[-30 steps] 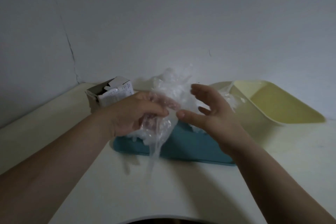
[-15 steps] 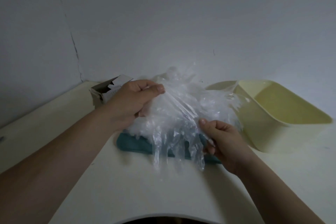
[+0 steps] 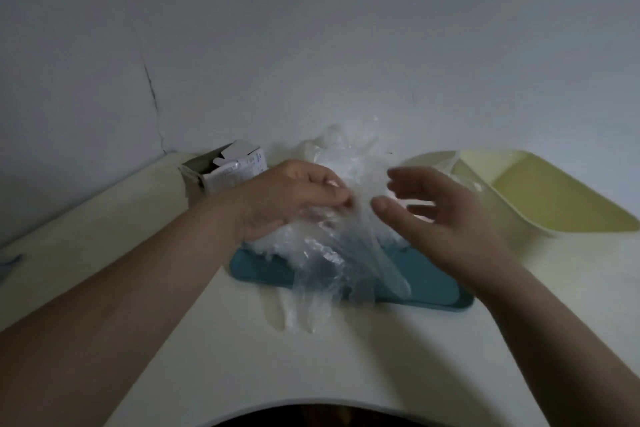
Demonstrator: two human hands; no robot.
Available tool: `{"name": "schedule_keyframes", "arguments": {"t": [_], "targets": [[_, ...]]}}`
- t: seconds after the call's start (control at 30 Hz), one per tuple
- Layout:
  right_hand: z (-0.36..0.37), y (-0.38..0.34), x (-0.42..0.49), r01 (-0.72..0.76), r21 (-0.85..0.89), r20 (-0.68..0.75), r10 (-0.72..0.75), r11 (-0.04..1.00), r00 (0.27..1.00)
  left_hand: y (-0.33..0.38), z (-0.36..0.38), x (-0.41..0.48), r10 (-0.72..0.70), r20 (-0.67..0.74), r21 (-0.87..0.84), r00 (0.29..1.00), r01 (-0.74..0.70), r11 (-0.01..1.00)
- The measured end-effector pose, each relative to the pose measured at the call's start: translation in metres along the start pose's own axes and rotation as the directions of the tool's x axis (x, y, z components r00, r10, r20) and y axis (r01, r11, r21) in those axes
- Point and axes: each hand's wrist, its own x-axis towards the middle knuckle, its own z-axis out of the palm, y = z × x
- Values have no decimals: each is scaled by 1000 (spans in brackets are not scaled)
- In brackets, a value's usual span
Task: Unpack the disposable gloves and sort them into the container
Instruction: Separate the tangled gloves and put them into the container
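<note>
A loose heap of clear disposable gloves (image 3: 349, 166) lies on a teal tray (image 3: 429, 284) in the middle of the table. My left hand (image 3: 294, 198) pinches one clear glove (image 3: 322, 270) at its top; the glove hangs down over the tray's front edge onto the table. My right hand (image 3: 440, 215) hovers just right of that glove with fingers spread and holds nothing. A pale yellow container (image 3: 540, 198) stands tilted at the right, a strip of clear plastic on its rim.
An opened grey cardboard box (image 3: 221, 170) stands behind my left hand near the wall corner. The cream table (image 3: 207, 357) has a curved front edge close to me. A grey wall rises directly behind everything.
My right hand has let go of the glove's lower edge and risen, fingers spread. The glove now hangs from my left hand alone, which has dropped slightly.
</note>
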Motion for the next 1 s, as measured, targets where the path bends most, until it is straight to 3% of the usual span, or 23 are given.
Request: {"name": "schedule_keyframes", "arguments": {"t": [0.1,0.2,0.4,0.57,0.67,0.77,0.8,0.87,0.93,1.0], "targets": [[9,9,7,-138,297,293,48,945,955,3,10,0,79,79,-86,994,-72,994],[14,34,-2,-258,427,396,78,866,915,5,12,-1,111,1,-127,994,-110,986],[16,54,-20,-416,448,200,365,791,909,-3,2,-1,78,-149,30,986,-74,997],[12,60,-31,-411,420,91,413,809,906,-7,-16,-2,91,-279,122,956,-58,991],[6,58,-36,-334,422,-61,393,843,917,-7,-25,-7,92,-312,129,946,-54,990],[5,42,-30,-127,355,-123,181,926,976,-6,-20,-11,57,-183,155,982,-28,988],[4,35,-26,-73,327,-92,108,942,990,-5,-14,-12,54,-120,152,991,-36,988],[4,20,-15,-104,324,111,71,940,991,-3,0,-11,73,-20,137,997,-70,988],[7,13,-4,-248,360,370,107,899,923,-3,13,-7,96,-11,162,995,-93,982],[14,12,5,-344,407,477,124,846,870,-4,20,-2,110,-65,220,992,-93,971]]}}
